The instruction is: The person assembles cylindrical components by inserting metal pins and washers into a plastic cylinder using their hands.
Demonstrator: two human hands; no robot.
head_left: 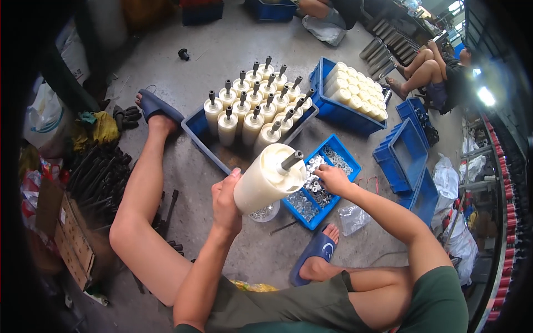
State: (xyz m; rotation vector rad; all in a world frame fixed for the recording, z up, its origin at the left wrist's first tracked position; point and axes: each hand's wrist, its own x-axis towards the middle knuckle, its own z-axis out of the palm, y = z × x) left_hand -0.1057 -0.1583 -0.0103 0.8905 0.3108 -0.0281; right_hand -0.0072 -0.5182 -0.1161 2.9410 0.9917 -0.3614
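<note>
Left hand: the left hand point(225, 202) is clamped around a cream-white plastic roller point(258, 183), lifted and tilted, a dark metal shaft point(292, 161) projecting from its upper end.
Right hand: the right hand point(334, 180) has its fingers down among small white plastic pieces point(314, 163); whether they pinch one, I cannot tell.
Parts tray: those pieces lie in a bright-blue, divided plastic tray point(312, 225), right of the roller.
Tub: a round whitish tub point(266, 215) of small parts sits partly beneath the roller.
Roller bin: beyond, a grey-blue plastic bin point(203, 145) bears upright, shafted cream rollers point(227, 131).
Crate: just beside it, a deep-blue plastic crate point(347, 121) holds packed cream cylinders point(355, 89).
</note>
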